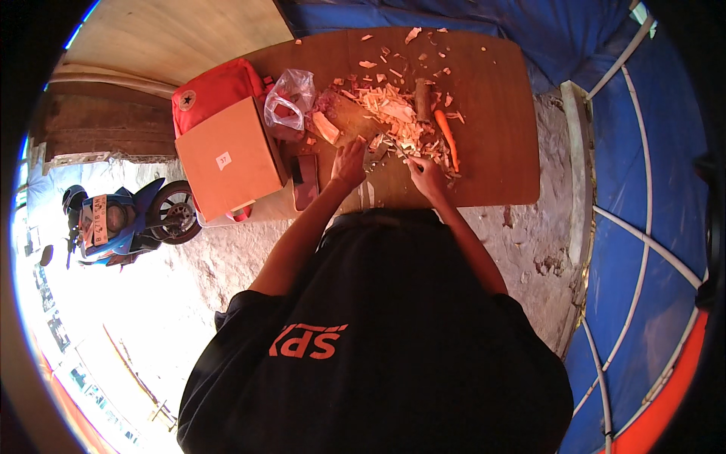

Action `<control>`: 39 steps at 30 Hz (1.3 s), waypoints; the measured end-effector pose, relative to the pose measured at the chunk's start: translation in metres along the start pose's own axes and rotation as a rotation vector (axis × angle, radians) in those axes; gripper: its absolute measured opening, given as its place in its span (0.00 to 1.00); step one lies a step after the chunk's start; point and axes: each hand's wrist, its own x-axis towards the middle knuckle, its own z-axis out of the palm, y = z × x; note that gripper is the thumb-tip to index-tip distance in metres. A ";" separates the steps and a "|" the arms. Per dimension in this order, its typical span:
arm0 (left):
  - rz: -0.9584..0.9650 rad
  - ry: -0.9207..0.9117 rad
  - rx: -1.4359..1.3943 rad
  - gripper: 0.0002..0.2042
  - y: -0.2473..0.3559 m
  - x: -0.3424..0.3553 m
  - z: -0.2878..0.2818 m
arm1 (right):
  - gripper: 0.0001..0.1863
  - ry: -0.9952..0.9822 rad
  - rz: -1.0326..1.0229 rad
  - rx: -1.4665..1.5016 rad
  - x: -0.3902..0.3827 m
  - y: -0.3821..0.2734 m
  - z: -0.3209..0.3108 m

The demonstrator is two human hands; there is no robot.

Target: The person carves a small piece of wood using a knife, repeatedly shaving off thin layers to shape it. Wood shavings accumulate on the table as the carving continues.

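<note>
At the near edge of the table, my left hand has its fingers bent down over the end of a small pale piece, mostly hidden under them. My right hand is closed around a slim tool that looks like a knife, pointing up and left toward the chips. Beyond my hands lies a heap of pale chips and strips. A thicker pale chunk lies ahead of my left hand. To the right of the heap are a brown, bark-like cylinder and a long orange carrot-shaped thing.
Left on the table are a brown cardboard box, a red bag, a clear plastic bag and a dark phone. A blue motorcycle stands beyond. Blue tarpaulin with pale poles hangs to the right.
</note>
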 end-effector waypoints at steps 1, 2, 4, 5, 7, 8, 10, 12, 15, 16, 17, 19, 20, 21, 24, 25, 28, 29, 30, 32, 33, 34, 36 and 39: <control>0.010 0.024 0.004 0.36 0.000 -0.001 0.000 | 0.16 0.016 -0.028 0.017 0.002 -0.001 0.001; 0.007 0.014 0.007 0.36 0.000 -0.001 0.000 | 0.16 -0.047 -0.009 0.016 0.004 -0.003 0.002; 0.004 0.006 0.017 0.36 0.000 -0.002 0.000 | 0.16 -0.122 0.012 0.040 0.004 -0.005 0.004; 0.001 0.010 0.024 0.36 0.000 -0.002 0.000 | 0.16 -0.113 -0.032 0.051 0.003 -0.006 0.005; 0.003 0.014 0.032 0.36 0.000 -0.002 0.000 | 0.16 -0.123 -0.055 0.057 -0.002 -0.006 0.006; 0.006 0.014 0.032 0.36 0.000 -0.003 0.000 | 0.16 -0.122 -0.057 0.037 -0.004 -0.006 0.006; 0.007 0.008 0.040 0.36 0.000 -0.003 -0.001 | 0.16 -0.133 -0.037 -0.009 -0.007 -0.006 0.005; 0.000 -0.024 0.051 0.36 0.000 -0.002 -0.001 | 0.16 -0.149 0.006 -0.043 -0.007 -0.009 0.005; 0.005 -0.023 0.053 0.35 0.000 -0.003 -0.002 | 0.16 -0.132 0.008 -0.051 -0.002 -0.019 0.011; 0.017 -0.006 0.057 0.35 0.000 -0.003 -0.002 | 0.16 -0.134 0.024 -0.057 0.000 -0.022 0.014; 0.023 -0.003 0.062 0.35 0.000 -0.003 -0.001 | 0.16 -0.132 0.014 -0.062 0.003 -0.024 0.017; 0.023 -0.012 0.070 0.34 -0.001 -0.003 0.000 | 0.16 -0.134 0.009 -0.063 0.007 -0.024 0.020; 0.017 -0.022 0.072 0.34 -0.002 -0.003 0.001 | 0.16 -0.135 0.010 -0.071 0.006 -0.020 0.021; 0.009 -0.039 0.070 0.34 -0.002 -0.002 0.002 | 0.16 -0.119 -0.027 -0.056 0.004 -0.015 0.019; 0.014 -0.030 0.052 0.35 -0.005 -0.001 0.004 | 0.17 -0.125 -0.054 0.012 -0.006 0.007 0.008; 0.026 0.005 0.042 0.35 -0.005 -0.001 0.004 | 0.17 -0.141 0.001 0.008 -0.008 0.012 0.005; 0.004 -0.020 0.043 0.36 -0.003 -0.002 0.004 | 0.18 -0.043 -0.011 0.040 -0.005 0.016 0.002; -0.002 -0.029 0.054 0.36 -0.002 -0.003 0.004 | 0.18 -0.053 -0.035 0.038 -0.002 0.015 0.002; -0.008 -0.052 0.066 0.36 -0.002 -0.003 0.003 | 0.18 -0.085 -0.032 0.029 0.003 0.013 0.002; 0.003 -0.035 0.055 0.36 -0.002 -0.004 0.001 | 0.18 -0.126 -0.040 0.030 0.006 0.008 0.004; 0.002 -0.054 0.056 0.36 -0.002 -0.004 0.000 | 0.18 -0.135 -0.052 0.039 0.007 0.006 0.006; 0.012 -0.040 0.065 0.36 -0.002 -0.004 0.000 | 0.18 -0.147 -0.064 0.051 0.007 0.005 0.008; 0.003 -0.075 0.094 0.36 -0.001 -0.004 -0.001 | 0.17 -0.117 -0.118 0.079 0.007 0.005 0.012; 0.001 -0.058 0.088 0.35 0.000 -0.004 -0.002 | 0.16 -0.133 -0.114 0.062 0.003 0.010 0.014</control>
